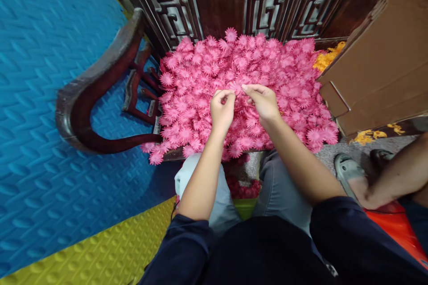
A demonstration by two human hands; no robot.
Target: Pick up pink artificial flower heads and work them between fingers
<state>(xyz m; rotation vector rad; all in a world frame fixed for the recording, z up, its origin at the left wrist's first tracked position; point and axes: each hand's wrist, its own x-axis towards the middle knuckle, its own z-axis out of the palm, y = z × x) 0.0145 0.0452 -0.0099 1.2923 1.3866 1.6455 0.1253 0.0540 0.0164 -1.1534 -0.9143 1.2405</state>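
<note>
A broad heap of pink artificial flowers (187,111) covers the wooden bench seat in front of me. Over the middle of it, both my hands meet around one pink flower (236,87). My left hand (222,109) is closed, thumb and forefinger pinched at the flower's near left side. On its right edge my right hand (264,101) pinches a petal area between thumb and fingertips. The flower's underside and any stem are hidden, and it blends into the pile behind it.
A curved dark wooden armrest (72,116) bounds the heap on the left, carved panels (219,0) the back. A cardboard box (377,53) stands right, beside orange flowers (329,57). Below, between my knees, is a green container (245,207) with darker pink pieces. Another person's leg (397,173) shows right.
</note>
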